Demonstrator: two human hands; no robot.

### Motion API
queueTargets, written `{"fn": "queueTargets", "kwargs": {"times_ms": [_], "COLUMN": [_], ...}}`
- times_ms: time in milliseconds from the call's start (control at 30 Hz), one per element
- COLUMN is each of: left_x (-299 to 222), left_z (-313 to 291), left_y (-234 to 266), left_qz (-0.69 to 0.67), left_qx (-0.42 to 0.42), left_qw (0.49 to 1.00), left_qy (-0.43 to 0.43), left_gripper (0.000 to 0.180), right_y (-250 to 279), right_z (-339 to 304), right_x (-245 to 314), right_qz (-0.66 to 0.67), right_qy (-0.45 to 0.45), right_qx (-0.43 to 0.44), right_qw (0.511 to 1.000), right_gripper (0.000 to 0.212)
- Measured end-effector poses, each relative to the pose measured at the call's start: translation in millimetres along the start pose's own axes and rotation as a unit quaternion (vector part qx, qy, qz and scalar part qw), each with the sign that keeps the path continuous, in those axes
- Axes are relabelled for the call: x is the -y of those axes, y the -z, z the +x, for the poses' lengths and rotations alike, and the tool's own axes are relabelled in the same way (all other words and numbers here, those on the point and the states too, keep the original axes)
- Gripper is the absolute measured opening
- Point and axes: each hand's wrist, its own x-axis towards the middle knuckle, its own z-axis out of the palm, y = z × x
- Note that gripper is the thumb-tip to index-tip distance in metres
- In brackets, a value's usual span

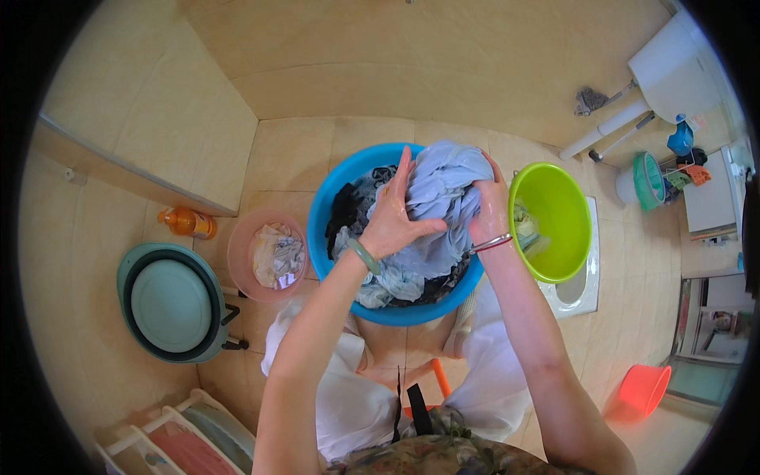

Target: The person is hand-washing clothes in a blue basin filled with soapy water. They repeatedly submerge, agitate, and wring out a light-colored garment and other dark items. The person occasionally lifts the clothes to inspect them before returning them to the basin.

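Note:
A large blue basin (pixel 318 257) stands on the floor between my feet, full of wet laundry in white, grey and black. A bunched, wet, pale blue garment (pixel 446 176) rises out of the basin, between my hands. My right hand (pixel 489 207) curls its fingers round the right side of it. On the left side my left hand (pixel 393 214) is open, its fingers stretched upward and its thumb apart, resting against the cloth. The kind of garment cannot be made out. The dark clothes (pixel 343 212) lie mostly underneath and along the basin's left side.
A pink basin (pixel 237 265) with pale clothes stands at left, near an orange bottle (pixel 188 223) and a teal folding basin (pixel 129 273). To the right, a green bucket (pixel 566 222) with some cloth overlaps a white squat toilet (pixel 592 261). A red bucket (pixel 644 390) sits lower right.

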Motion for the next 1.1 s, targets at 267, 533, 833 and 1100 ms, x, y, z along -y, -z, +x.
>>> {"fn": "queueTargets", "kwargs": {"times_ms": [267, 533, 833, 1100], "left_x": [30, 51, 34, 21], "left_z": [-15, -4, 4, 15], "left_y": [-38, -26, 3, 11], "left_qz": [0.211, -0.122, -0.321, -0.242], "left_qx": [-0.059, -0.182, -0.137, 0.014], "left_qw": [0.974, 0.975, 0.924, 0.954], "left_qy": [-0.054, 0.045, 0.158, 0.177], "left_gripper": [0.131, 0.055, 0.046, 0.051], "right_y": [2, -43, 3, -35], "right_z": [-3, -40, 13, 29], "right_x": [-31, -21, 2, -4], "right_qz": [0.115, -0.055, -0.409, -0.302], "right_qy": [-0.11, -0.071, 0.154, 0.108], "right_qx": [-0.054, 0.124, 0.169, 0.343], "right_qw": [0.986, 0.988, 0.884, 0.883], "right_gripper": [0.065, 0.069, 0.084, 0.102]}}
